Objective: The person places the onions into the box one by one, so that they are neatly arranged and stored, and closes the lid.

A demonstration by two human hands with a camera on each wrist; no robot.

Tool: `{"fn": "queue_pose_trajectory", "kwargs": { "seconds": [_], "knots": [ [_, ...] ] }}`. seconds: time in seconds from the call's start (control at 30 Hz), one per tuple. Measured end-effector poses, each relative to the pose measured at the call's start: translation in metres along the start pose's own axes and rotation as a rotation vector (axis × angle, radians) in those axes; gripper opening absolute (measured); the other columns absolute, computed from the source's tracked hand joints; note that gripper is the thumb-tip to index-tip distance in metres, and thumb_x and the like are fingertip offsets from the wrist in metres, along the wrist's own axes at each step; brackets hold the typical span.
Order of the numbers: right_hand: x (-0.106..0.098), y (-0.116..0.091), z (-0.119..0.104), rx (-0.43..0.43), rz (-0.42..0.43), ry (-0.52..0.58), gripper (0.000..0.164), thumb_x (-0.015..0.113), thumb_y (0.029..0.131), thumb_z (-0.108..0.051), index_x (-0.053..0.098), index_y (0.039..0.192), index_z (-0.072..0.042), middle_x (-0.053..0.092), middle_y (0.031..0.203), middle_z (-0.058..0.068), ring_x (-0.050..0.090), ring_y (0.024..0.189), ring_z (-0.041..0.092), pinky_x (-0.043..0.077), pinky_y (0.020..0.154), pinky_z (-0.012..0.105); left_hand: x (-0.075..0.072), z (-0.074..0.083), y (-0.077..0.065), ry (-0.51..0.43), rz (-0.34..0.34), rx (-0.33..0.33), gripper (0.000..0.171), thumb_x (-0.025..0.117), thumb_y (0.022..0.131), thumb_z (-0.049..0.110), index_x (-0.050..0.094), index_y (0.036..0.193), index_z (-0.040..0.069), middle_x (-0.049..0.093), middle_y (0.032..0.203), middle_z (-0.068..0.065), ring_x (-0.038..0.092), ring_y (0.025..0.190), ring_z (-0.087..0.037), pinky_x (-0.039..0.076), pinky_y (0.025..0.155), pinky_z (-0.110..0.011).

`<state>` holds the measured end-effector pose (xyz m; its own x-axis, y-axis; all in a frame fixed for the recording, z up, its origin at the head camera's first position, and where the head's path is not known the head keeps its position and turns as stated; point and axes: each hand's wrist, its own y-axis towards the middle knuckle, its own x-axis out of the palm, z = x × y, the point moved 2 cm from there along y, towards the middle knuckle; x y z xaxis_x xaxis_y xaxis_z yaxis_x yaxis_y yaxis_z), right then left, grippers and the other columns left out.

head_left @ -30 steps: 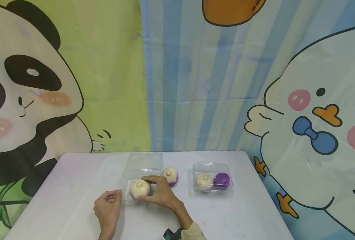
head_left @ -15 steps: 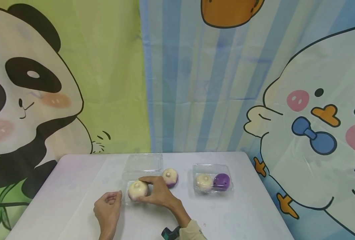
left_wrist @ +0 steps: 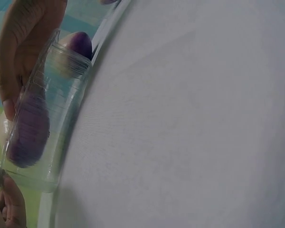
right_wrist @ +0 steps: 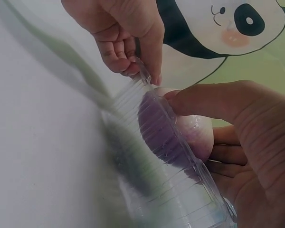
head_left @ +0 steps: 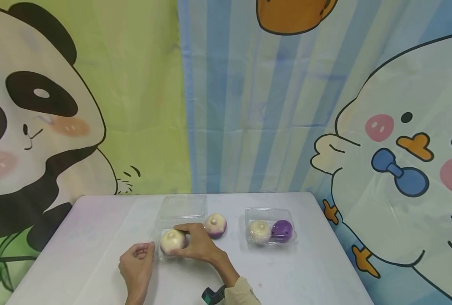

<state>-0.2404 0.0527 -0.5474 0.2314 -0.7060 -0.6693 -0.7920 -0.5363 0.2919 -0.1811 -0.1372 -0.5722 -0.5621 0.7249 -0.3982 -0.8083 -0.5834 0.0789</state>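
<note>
My right hand (head_left: 201, 245) grips a round white-and-purple vegetable (head_left: 171, 242), like a turnip, between thumb and fingers. It sits in the base of an open clear plastic box (left_wrist: 61, 107), its purple side downward and seen through the wall in both wrist views. At the box's near left corner, my left hand (head_left: 137, 262) pinches the rim between thumb and forefinger, its other fingers curled. The box's lid (head_left: 184, 206) lies folded back behind the base. A second white-and-purple vegetable (head_left: 216, 225) is just right of the box, partly behind my right hand in depth.
Farther right stands another clear box (head_left: 269, 212), holding a cream round vegetable (head_left: 260, 231) and a purple one (head_left: 282, 231). All rest on a white table (head_left: 310, 271). Behind it hangs a cartoon-printed curtain (head_left: 233, 106).
My right hand has moved slightly left, carrying the gripped vegetable toward the left end of the box. My left hand has stayed at the box corner.
</note>
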Motion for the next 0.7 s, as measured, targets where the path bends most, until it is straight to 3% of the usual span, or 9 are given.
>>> {"fn": "queue_pose_trajectory", "kwargs": {
  "seconds": [0.4, 0.7],
  "knots": [
    [0.005, 0.009, -0.003, -0.007, -0.038, -0.017, 0.062, 0.094, 0.083, -0.03, 0.074, 0.136, -0.003, 0.081, 0.129, 0.008, 0.076, 0.118, 0.009, 0.055, 0.103, 0.011, 0.001, 0.003, -0.001, 0.005, 0.032, 0.011, 0.016, 0.075, 0.099, 0.008, 0.075, 0.101, -0.007, 0.079, 0.089, -0.025, 0.064, 0.062, -0.012, 0.048, 0.048, -0.014],
    [0.01, 0.016, -0.002, 0.019, -0.072, 0.005, 0.063, 0.094, 0.083, -0.028, 0.074, 0.137, -0.002, 0.081, 0.129, 0.009, 0.075, 0.117, 0.007, 0.055, 0.099, 0.009, -0.001, 0.002, 0.0, -0.015, 0.009, 0.025, 0.016, 0.074, 0.099, 0.008, 0.075, 0.101, -0.008, 0.078, 0.09, -0.026, 0.065, 0.062, -0.011, 0.05, 0.051, -0.013]
  ]
}}
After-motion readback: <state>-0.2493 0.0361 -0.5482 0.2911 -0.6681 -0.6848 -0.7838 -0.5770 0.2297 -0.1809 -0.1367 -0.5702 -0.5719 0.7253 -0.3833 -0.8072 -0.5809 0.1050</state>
